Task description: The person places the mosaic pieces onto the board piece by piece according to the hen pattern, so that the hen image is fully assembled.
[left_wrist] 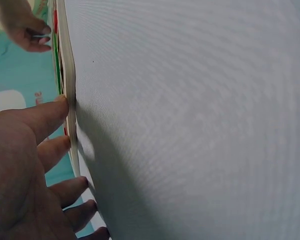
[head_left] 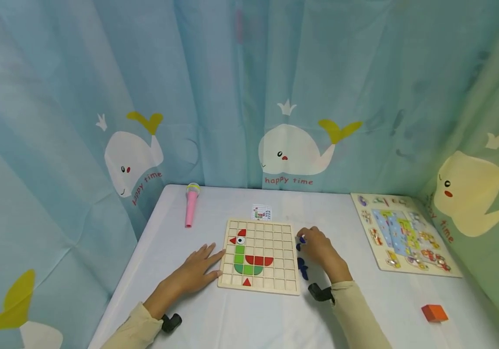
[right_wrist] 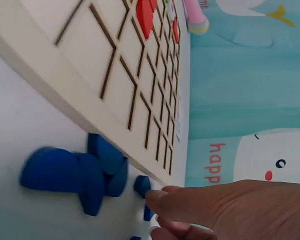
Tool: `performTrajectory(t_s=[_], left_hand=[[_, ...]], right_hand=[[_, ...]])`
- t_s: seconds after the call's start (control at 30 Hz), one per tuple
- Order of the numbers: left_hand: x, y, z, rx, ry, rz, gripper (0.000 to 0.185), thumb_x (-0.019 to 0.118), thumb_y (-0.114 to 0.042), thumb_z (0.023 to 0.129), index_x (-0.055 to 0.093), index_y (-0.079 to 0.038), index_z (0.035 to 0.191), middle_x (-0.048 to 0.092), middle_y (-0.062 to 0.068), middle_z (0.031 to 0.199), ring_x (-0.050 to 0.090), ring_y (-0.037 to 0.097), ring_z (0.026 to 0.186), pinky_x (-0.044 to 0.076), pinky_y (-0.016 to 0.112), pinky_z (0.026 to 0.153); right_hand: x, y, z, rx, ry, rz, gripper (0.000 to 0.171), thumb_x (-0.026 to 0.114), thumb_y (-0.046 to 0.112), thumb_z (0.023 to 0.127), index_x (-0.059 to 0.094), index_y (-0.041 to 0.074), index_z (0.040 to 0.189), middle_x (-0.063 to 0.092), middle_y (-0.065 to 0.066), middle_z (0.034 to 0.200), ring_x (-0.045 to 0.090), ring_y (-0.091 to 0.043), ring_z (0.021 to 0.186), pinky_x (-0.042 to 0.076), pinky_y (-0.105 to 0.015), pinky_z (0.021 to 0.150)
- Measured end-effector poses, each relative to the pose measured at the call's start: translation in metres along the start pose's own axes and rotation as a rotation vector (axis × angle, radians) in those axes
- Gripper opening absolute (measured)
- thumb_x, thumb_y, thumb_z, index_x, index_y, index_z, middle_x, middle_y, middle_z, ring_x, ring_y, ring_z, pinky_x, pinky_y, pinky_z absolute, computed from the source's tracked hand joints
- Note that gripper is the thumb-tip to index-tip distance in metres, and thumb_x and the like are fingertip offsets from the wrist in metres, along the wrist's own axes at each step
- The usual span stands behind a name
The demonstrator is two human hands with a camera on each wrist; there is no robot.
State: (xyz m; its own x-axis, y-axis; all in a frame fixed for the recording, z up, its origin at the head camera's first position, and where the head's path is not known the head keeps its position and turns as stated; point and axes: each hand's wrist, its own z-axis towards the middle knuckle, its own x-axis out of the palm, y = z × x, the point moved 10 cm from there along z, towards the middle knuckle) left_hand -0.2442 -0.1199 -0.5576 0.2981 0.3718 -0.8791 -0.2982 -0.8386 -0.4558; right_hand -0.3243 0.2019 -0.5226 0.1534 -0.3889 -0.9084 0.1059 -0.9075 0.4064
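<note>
A square wooden grid board (head_left: 282, 247) lies on the table, with red, green and white pieces forming a bird in its left half. My left hand (head_left: 194, 271) rests beside the board's left edge, fingers spread; in the left wrist view the thumb and forefinger (left_wrist: 55, 152) touch that edge. Off the right edge, my right hand (head_left: 319, 247) has curled fingers and pinches a small blue piece (right_wrist: 142, 186) between thumb and fingertips, partly hidden by the thumb. Several more blue pieces (right_wrist: 55, 170) lie heaped nearer me, some with rounded sides.
A small pattern card (head_left: 261, 212) lies behind the board. The pink toy microphone (head_left: 191, 206) is at the back left. To the right are a picture puzzle board (head_left: 373, 237) and, closer to me, an orange block (head_left: 434, 313). Whale-printed curtains (head_left: 223, 97) surround the white table (head_left: 249, 320).
</note>
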Motion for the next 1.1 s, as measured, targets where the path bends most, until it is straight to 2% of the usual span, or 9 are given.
performTrajectory(t_s=[0.13,0.23,0.4,0.5,0.7,0.9,1.0,1.1], left_hand=[[0.000,-0.001,0.001,-0.001,-0.005,0.001,0.061,0.061,-0.043,0.107,0.044,-0.024,0.162,0.032,0.015,0.172,0.023,0.042,0.160,0.023,0.063,0.127],[0.001,0.000,0.001,-0.003,-0.004,0.005,0.062,0.061,-0.044,0.106,0.045,-0.025,0.162,0.032,0.014,0.172,0.023,0.042,0.160,0.023,0.063,0.127],[0.001,0.000,0.001,0.005,-0.010,0.002,0.061,0.062,-0.043,0.106,0.045,-0.024,0.162,0.032,0.015,0.172,0.024,0.043,0.160,0.023,0.064,0.127],[0.001,0.000,0.001,0.007,-0.010,0.006,0.062,0.061,-0.043,0.106,0.045,-0.024,0.162,0.032,0.015,0.172,0.025,0.043,0.160,0.023,0.064,0.127],[0.003,0.001,0.002,0.004,-0.006,0.005,0.062,0.061,-0.044,0.106,0.045,-0.025,0.162,0.032,0.015,0.172,0.024,0.042,0.160,0.023,0.064,0.127],[0.002,0.000,0.002,0.012,-0.008,0.008,0.061,0.061,-0.043,0.107,0.044,-0.024,0.162,0.032,0.015,0.172,0.024,0.043,0.160,0.023,0.064,0.127],[0.002,0.001,0.002,0.013,-0.007,0.011,0.061,0.060,-0.043,0.107,0.044,-0.024,0.163,0.032,0.016,0.172,0.024,0.043,0.160,0.023,0.064,0.127],[0.002,0.001,0.002,0.013,-0.005,0.014,0.061,0.060,-0.042,0.107,0.043,-0.024,0.163,0.032,0.016,0.171,0.024,0.043,0.160,0.023,0.064,0.127]], right_hand=[[0.003,0.000,-0.003,-0.008,0.018,-0.003,0.024,0.072,0.005,0.095,0.072,0.003,0.119,0.064,-0.014,0.105,0.064,-0.029,0.095,0.054,-0.057,0.085],[0.005,0.000,-0.006,-0.011,0.031,0.002,0.025,0.076,0.008,0.093,0.073,0.004,0.118,0.065,-0.010,0.102,0.063,-0.026,0.092,0.051,-0.058,0.084],[0.009,-0.005,-0.008,0.005,0.036,0.016,0.025,0.078,0.009,0.093,0.073,0.004,0.117,0.066,-0.010,0.103,0.065,-0.028,0.096,0.049,-0.063,0.089],[0.010,-0.008,-0.008,0.012,0.009,0.030,0.020,0.077,0.008,0.094,0.072,0.003,0.114,0.066,-0.011,0.104,0.066,-0.029,0.097,0.048,-0.063,0.091],[0.008,-0.008,-0.010,-0.011,-0.036,0.075,0.014,0.074,0.005,0.097,0.069,0.001,0.109,0.068,-0.011,0.101,0.064,-0.024,0.090,0.053,-0.051,0.086],[0.000,-0.008,-0.018,-0.045,-0.034,0.160,0.004,0.068,0.000,0.100,0.067,0.000,0.103,0.071,-0.011,0.097,0.061,-0.021,0.086,0.055,-0.039,0.076],[-0.005,-0.014,-0.021,0.001,-0.032,0.166,0.006,0.065,0.004,0.100,0.068,0.000,0.099,0.069,-0.010,0.092,0.059,-0.022,0.081,0.053,-0.038,0.071],[-0.008,-0.021,-0.022,0.070,-0.039,0.160,0.009,0.065,0.007,0.096,0.069,-0.001,0.094,0.067,-0.011,0.086,0.058,-0.023,0.077,0.051,-0.037,0.067]])
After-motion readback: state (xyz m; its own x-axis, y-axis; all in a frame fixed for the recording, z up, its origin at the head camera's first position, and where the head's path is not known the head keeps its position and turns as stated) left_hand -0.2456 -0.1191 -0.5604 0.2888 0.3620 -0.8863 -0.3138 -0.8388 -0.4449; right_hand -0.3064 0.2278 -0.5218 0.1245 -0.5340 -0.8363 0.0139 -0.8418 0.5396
